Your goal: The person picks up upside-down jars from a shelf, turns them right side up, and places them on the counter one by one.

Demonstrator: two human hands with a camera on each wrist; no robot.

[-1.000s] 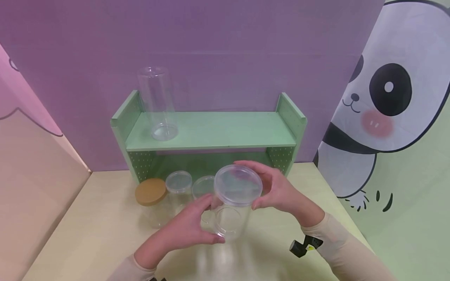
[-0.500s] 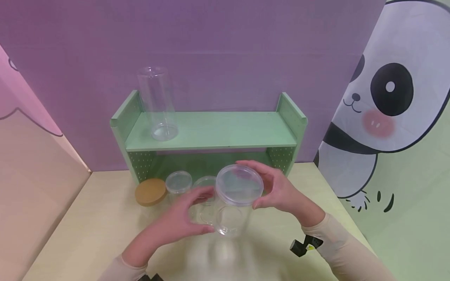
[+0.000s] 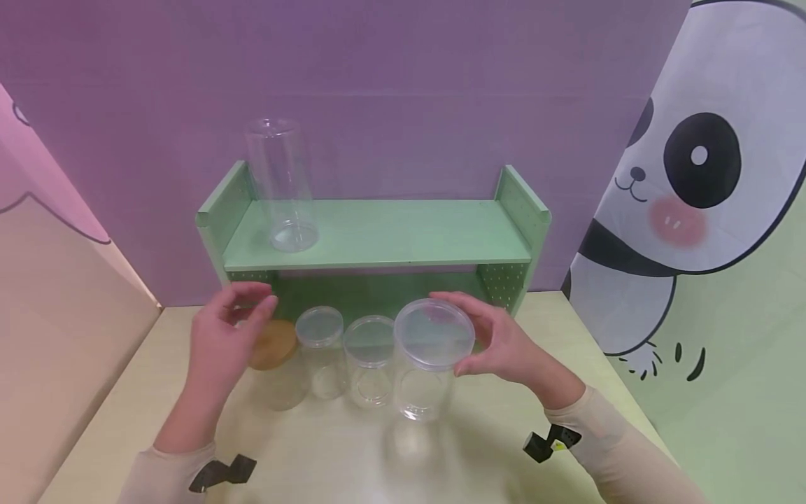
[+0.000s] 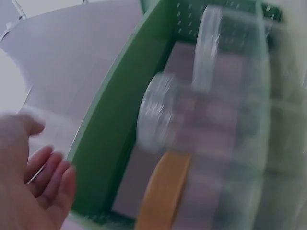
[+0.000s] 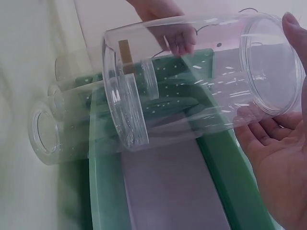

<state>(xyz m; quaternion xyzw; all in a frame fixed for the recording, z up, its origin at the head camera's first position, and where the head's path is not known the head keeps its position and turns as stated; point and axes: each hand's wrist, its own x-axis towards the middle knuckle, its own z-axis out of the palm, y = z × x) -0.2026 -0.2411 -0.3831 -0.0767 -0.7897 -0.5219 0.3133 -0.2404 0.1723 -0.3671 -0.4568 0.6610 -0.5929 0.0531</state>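
My right hand [image 3: 497,339] grips a large clear jar [image 3: 433,334] by its clear-lidded top, thumb on the near side and fingers on the far side. The jar stands upright and appears to be raised off the table. In the right wrist view the jar [image 5: 192,96] lies across the picture, transparent and with nothing visible inside. Away to the left, my left hand [image 3: 220,339] hovers with loosely bent fingers beside a clear jar with an orange-brown lid [image 3: 273,346]. That hand [image 4: 43,187] holds nothing in the left wrist view.
Two smaller clear-lidded jars, one left [image 3: 320,329] and one right [image 3: 370,343], stand between my hands. Behind them is a green two-tier shelf [image 3: 403,231] with raised sides. On its upper board, at the left, stands a tall clear cylinder [image 3: 291,189]. The tabletop [image 3: 340,455] is pale.
My left hand has let go of the large jar and moved left, up beside the orange-brown lid. The right hand keeps holding the jar, which has shifted slightly right.
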